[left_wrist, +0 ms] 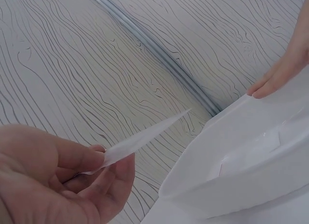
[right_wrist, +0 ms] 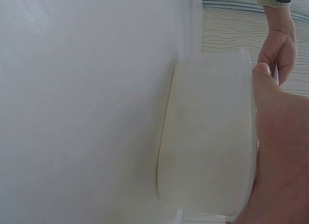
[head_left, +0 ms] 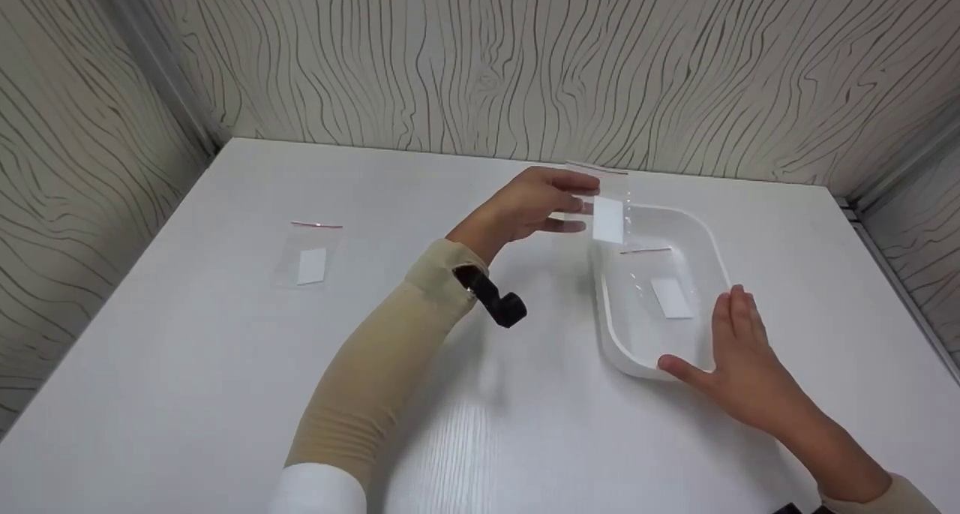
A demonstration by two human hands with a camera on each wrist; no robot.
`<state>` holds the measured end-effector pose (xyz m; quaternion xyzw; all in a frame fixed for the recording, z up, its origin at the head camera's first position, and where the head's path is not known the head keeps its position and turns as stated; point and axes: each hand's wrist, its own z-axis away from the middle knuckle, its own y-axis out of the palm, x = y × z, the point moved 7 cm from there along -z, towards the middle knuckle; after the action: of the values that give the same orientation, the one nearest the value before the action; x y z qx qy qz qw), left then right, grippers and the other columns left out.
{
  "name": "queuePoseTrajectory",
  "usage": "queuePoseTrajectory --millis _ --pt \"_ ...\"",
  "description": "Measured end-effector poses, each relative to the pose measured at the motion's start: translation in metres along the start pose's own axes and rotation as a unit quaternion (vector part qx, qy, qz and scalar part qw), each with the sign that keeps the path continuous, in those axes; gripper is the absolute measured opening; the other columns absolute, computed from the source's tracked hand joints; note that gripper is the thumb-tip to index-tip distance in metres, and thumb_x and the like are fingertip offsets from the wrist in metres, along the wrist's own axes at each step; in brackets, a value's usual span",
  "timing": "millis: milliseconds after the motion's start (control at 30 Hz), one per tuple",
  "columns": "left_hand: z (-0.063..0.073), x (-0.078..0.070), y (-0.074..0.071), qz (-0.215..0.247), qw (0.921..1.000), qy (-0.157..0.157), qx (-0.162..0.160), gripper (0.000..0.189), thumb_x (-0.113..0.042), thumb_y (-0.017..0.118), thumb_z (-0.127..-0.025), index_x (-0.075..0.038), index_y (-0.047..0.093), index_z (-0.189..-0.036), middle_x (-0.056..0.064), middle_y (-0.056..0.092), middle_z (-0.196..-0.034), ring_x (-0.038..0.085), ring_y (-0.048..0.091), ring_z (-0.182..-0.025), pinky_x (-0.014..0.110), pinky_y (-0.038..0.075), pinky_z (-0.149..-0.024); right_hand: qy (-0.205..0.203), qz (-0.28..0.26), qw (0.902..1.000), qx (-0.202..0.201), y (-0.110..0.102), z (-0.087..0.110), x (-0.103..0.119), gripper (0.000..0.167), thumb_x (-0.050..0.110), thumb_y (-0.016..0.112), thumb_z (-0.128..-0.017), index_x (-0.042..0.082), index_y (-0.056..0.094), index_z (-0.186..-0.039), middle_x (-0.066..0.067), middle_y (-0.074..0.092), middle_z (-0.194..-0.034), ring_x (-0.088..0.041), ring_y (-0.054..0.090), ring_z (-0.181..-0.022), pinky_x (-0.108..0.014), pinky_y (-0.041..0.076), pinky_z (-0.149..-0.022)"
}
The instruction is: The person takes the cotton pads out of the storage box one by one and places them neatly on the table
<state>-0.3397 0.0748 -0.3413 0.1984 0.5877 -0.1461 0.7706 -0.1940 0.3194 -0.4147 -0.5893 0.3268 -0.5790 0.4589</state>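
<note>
My left hand (head_left: 534, 205) pinches a small clear zip bag (head_left: 608, 220) with a white card in it, held over the far left rim of a white plastic tub (head_left: 705, 238). In the left wrist view the bag (left_wrist: 140, 141) shows nearly edge-on between thumb and fingers. A similar bag (head_left: 670, 298) with a white card and red seal line lies in the tub. My right hand (head_left: 742, 371) rests at the tub's near right corner, thumb on the near rim and straight fingers along the right side.
Another clear zip bag (head_left: 311, 265) with a white card lies flat on the white table (head_left: 195, 364), left of my left arm. Patterned panels (head_left: 420, 64) rise behind the table and at both sides.
</note>
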Motion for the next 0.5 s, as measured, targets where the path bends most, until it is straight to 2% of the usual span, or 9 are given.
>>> queuePoseTrajectory --millis 500 --pt "0.019 0.005 -0.036 0.004 0.9999 0.008 -0.006 0.043 0.01 0.057 -0.097 -0.002 0.061 -0.138 0.005 0.063 -0.132 0.022 0.065 -0.112 0.033 0.059 -0.09 -0.001 0.004 1.0 0.0 0.0 0.001 0.004 0.127 0.062 0.068 -0.09 -0.02 -0.009 -0.15 -0.038 -0.017 -0.16 -0.051 -0.019 -0.148 -0.07 0.007 -0.116"
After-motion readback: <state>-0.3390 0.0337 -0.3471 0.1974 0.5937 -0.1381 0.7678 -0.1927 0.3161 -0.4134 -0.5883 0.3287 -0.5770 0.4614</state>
